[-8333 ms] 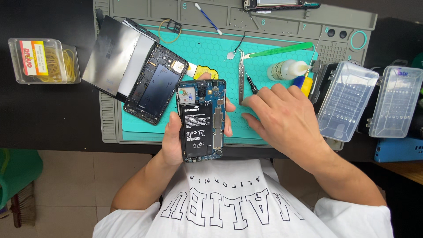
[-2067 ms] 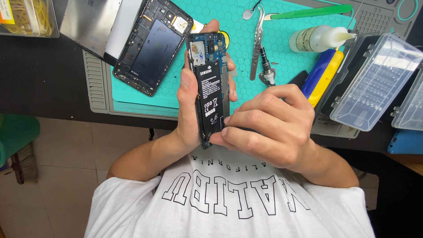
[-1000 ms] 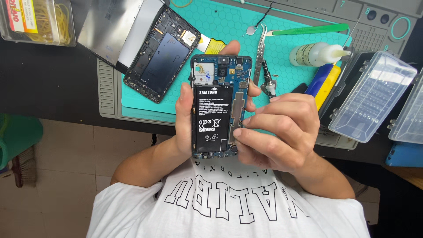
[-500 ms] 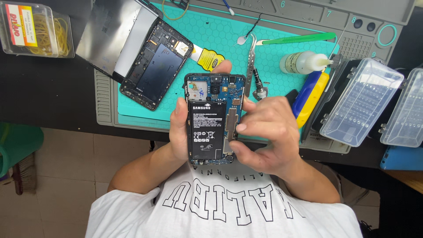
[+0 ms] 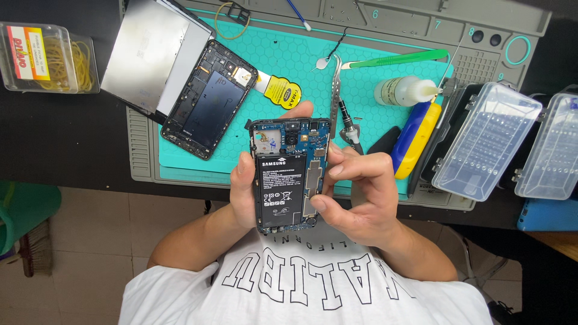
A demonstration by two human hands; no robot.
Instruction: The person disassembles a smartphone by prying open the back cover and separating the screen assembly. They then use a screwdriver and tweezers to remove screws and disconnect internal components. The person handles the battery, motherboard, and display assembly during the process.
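We held opened black smartphone with exposed battery and blue circuit board [image 5: 288,174]: left hand [image 5: 244,192] clasped edges, right hand [image 5: 361,192] pinched side. Judged light, rigid, fragile; frame edges safest.

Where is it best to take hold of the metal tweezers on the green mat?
Probably at the middle of the tweezers, pinching the two flat arms from above. They lie flat and lengthwise, the upper half is free, and a screwdriver crowds the lower end.
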